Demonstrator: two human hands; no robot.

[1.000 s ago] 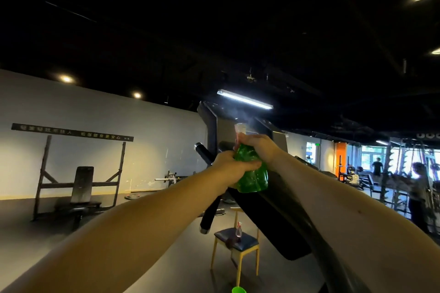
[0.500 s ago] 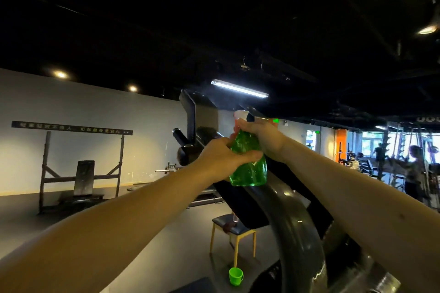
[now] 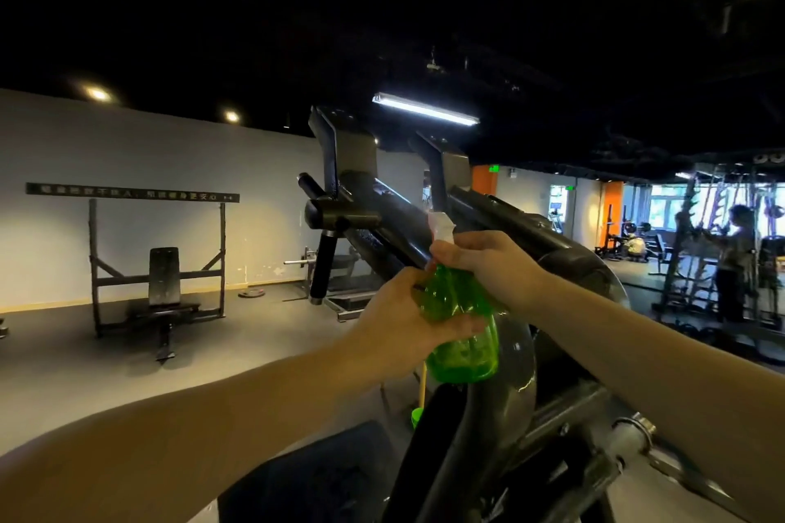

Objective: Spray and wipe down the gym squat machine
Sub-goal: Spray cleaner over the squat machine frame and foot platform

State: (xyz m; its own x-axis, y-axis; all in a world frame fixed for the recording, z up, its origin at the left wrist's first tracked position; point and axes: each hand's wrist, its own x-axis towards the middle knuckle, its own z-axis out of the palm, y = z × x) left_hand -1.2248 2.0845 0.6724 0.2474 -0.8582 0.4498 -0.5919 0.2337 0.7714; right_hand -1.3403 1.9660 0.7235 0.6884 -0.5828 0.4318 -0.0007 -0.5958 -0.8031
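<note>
A green translucent spray bottle [image 3: 463,335] with a white nozzle is held up in front of the black squat machine [image 3: 382,221]. My left hand [image 3: 399,323] grips the bottle's body from the left. My right hand [image 3: 492,263] wraps the neck and trigger just below the nozzle, which points at the machine's padded arms. A black handle [image 3: 321,268] hangs down from the machine's left side. The machine's curved frame [image 3: 514,386] runs down behind the bottle.
A bench rack [image 3: 161,280] stands at the left wall. A person [image 3: 735,268] works at racks far right. A green cup [image 3: 417,416] sits on the floor beside a yellow chair leg. Open grey floor lies to the left.
The view has swung and dropped: both hands and the bottle now sit lower and further right in frame, and more of the machine's upper arms shows. The mist seen at first is gone.
</note>
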